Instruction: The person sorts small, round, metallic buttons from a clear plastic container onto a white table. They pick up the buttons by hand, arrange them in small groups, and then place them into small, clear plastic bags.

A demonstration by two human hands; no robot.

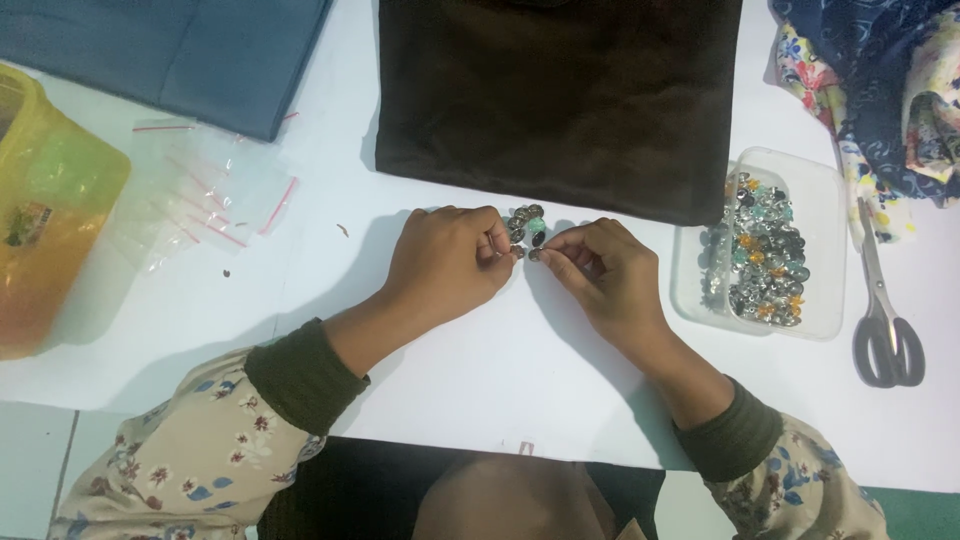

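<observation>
Head view: beaded cluster pinched between both hands' fingers

Brown cloth, blue cloth, scissors, zip bags, yellow bag, floral fabric

— What can't you make out?
— The beaded piece is too small to tell its make; fingertips cover its ends.
— And the edges?
— The yellow container and brown cloth are cut off.
</observation>
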